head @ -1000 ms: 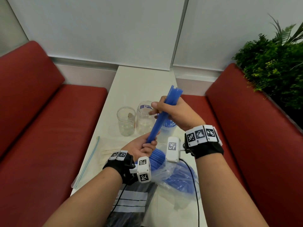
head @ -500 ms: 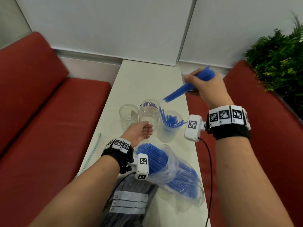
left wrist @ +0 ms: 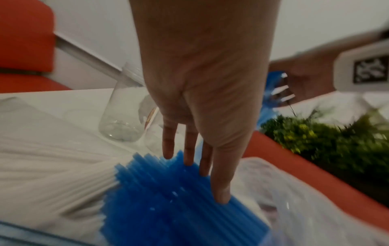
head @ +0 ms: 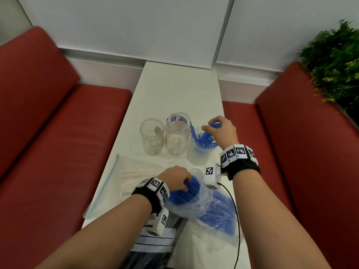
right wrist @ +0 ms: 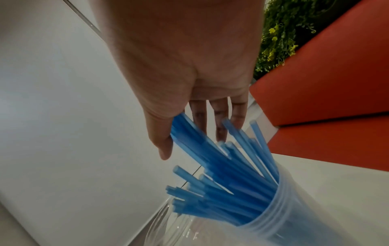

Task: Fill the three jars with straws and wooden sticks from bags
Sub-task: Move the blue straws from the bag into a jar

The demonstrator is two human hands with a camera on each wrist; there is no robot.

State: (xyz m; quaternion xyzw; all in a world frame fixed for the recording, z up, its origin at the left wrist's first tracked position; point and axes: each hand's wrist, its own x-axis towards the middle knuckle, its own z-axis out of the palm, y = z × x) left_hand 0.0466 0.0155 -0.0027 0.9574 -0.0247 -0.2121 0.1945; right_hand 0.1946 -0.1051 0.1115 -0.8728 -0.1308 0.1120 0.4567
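- The right hand (head: 220,131) is above the right-most jar (head: 200,152), thumb and fingers loosely round the tops of a bunch of blue straws (right wrist: 221,166) whose lower ends stand in that jar.
- The left hand (head: 175,179) lies with straight fingers (left wrist: 219,183) on the open ends of the blue straws in the clear plastic bag (head: 211,208), gripping nothing.
- That bag lies on the white table (head: 174,90) just nearer the person than the straw jar, with its mouth toward the jars.
- Two clear jars stand in a row left of the straw jar: the middle jar (head: 177,136) beside it, and the left jar (head: 152,139) beyond, both without straws.
- A zip bag of wooden sticks (head: 136,174) lies left of the left hand, nearer the person than the two clear jars.
- A dark bag with a white label (head: 153,247) lies under the left wrist.
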